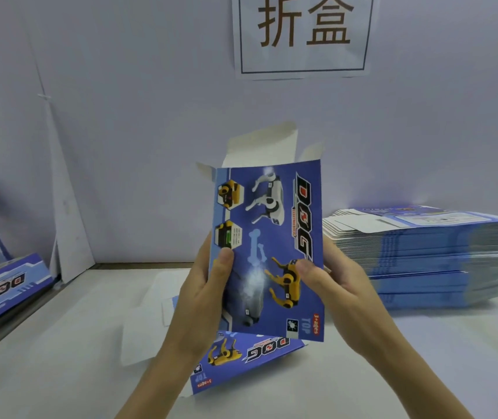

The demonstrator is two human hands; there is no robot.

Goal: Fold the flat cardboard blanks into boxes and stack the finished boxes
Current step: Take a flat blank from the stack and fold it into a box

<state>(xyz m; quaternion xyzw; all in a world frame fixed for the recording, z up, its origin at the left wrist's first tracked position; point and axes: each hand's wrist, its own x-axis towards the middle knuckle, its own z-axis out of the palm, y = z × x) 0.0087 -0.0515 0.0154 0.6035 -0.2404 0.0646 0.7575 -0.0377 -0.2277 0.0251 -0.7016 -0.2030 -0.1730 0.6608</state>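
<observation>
We hold the half-opened blue box (272,237) upright above the counter (60,343). Left hand (202,285) and right hand (332,285) each grip a side edge, fingers (305,267) curled round it, top flaps open. Pile of flat blanks (423,261) at right, finished boxes (2,285) at left.

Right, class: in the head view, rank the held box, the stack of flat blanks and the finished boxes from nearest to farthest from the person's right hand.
1. held box: centre, gripped by the right hand.
2. stack of flat blanks: on the table, to the hand's right.
3. finished boxes: far left edge, well past the held box.
</observation>
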